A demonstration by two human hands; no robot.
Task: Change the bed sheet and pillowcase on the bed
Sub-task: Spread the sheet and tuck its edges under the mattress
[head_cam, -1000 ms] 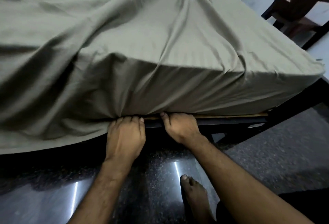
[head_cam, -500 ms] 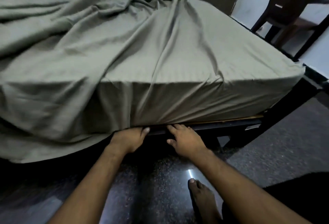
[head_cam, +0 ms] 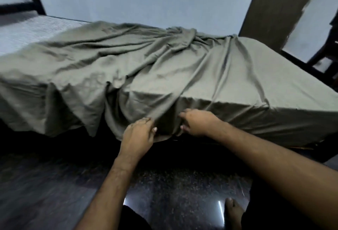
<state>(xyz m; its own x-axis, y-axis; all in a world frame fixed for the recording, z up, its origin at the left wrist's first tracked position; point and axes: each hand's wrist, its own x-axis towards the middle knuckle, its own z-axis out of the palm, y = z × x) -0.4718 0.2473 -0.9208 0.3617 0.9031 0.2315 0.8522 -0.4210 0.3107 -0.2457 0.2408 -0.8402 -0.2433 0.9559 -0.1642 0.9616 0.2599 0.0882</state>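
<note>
Two hands [head_cam: 139, 134] [head_cam: 197, 122] pinching hanging olive bed sheet [head_cam: 164, 68], rumpled, loosely draped

Sheet: a grey-green bed sheet [head_cam: 164, 68] lies crumpled over the bed, hanging down the near side.
Left hand: the left hand [head_cam: 138, 134], at 6 o'clock, pinches a hanging fold of the sheet.
Right hand: the right hand [head_cam: 198, 122], just beside it toward 3 o'clock, grips the sheet's side edge.
Mattress: a bare striped mattress [head_cam: 23, 28] shows at 10 o'clock.
Floor: a dark shiny floor [head_cam: 173, 193]; a bare foot [head_cam: 233, 213] at 5 o'clock.
</note>
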